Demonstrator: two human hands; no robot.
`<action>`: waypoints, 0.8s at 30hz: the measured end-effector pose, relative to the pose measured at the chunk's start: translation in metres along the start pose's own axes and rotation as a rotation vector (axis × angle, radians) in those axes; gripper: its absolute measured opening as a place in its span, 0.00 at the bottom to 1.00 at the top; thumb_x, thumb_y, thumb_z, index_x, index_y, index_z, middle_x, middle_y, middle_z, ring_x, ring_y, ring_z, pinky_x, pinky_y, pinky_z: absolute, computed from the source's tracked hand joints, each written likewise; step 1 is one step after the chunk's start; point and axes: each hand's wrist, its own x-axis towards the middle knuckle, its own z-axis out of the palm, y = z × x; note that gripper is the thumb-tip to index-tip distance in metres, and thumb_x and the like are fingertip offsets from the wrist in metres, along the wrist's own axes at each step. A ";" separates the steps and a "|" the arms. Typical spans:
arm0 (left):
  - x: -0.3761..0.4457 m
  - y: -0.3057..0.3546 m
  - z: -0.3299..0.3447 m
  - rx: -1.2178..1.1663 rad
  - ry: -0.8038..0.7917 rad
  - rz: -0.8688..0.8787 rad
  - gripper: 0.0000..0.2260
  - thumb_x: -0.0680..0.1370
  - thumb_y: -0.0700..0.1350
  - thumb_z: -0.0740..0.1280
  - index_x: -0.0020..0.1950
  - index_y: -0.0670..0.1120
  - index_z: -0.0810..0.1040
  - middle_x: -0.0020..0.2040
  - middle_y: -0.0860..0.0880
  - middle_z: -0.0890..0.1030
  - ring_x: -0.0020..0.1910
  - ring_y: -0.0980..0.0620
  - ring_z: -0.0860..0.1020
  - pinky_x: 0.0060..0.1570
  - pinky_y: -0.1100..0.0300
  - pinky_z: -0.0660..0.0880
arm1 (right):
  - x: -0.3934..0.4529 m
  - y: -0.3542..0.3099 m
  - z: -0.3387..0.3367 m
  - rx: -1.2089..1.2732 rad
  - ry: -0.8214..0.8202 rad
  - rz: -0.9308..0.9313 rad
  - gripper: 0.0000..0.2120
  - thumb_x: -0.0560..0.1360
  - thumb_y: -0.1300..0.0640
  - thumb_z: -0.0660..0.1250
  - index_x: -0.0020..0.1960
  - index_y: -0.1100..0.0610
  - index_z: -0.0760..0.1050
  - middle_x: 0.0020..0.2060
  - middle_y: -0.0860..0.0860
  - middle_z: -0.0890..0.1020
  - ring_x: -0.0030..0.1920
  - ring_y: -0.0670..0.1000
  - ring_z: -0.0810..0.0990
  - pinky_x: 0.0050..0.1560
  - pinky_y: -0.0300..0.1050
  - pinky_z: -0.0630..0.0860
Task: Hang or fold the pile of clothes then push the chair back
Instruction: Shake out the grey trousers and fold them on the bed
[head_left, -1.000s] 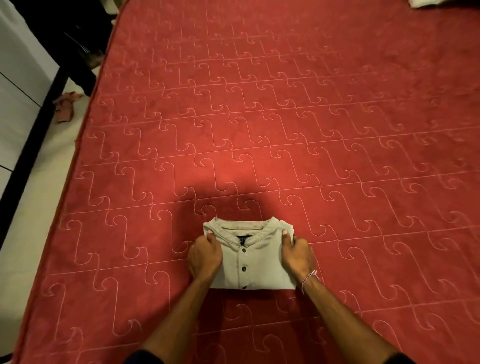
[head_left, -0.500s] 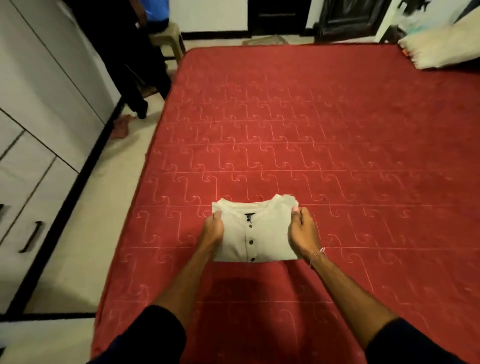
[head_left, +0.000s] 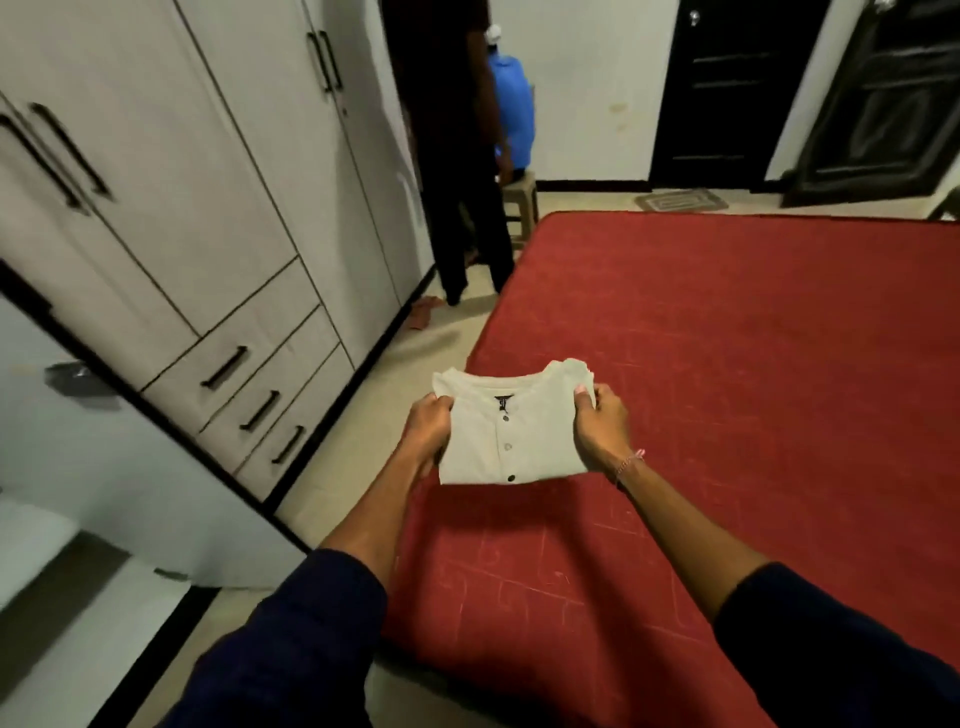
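A folded white button shirt (head_left: 511, 434) hangs in the air over the left edge of the red bed (head_left: 753, 395). My left hand (head_left: 428, 426) grips its left side and my right hand (head_left: 602, 428) grips its right side, thumbs on top. The collar points away from me. No chair shows in this view.
A tall white wardrobe (head_left: 208, 208) with drawers lines the left wall. A person in dark clothes (head_left: 457, 156) stands at the far end of the aisle beside a small stool (head_left: 519, 205) bearing a blue water jug (head_left: 514, 109). Dark doors stand at the back wall.
The folded shirt has been lifted off the bed and carried left toward the bed's edge. My view has swung up and left toward the wardrobe.
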 end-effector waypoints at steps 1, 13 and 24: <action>-0.010 0.005 -0.015 -0.022 0.026 0.011 0.10 0.79 0.47 0.60 0.48 0.44 0.79 0.45 0.45 0.84 0.40 0.48 0.80 0.34 0.58 0.72 | -0.002 -0.012 0.009 -0.001 -0.032 -0.022 0.13 0.84 0.54 0.57 0.56 0.62 0.76 0.49 0.54 0.79 0.49 0.56 0.77 0.46 0.46 0.67; -0.123 -0.025 -0.188 -0.056 0.610 -0.001 0.19 0.85 0.53 0.53 0.68 0.43 0.72 0.64 0.44 0.78 0.60 0.44 0.77 0.63 0.49 0.74 | -0.075 -0.130 0.145 -0.020 -0.425 -0.391 0.15 0.84 0.56 0.55 0.55 0.64 0.77 0.52 0.61 0.82 0.53 0.62 0.79 0.49 0.50 0.72; -0.242 -0.085 -0.371 -0.434 0.901 -0.159 0.12 0.83 0.46 0.59 0.57 0.39 0.76 0.52 0.42 0.83 0.50 0.44 0.81 0.51 0.51 0.77 | -0.228 -0.221 0.292 0.055 -0.809 -0.459 0.15 0.84 0.51 0.55 0.60 0.57 0.76 0.54 0.56 0.82 0.53 0.59 0.81 0.57 0.60 0.79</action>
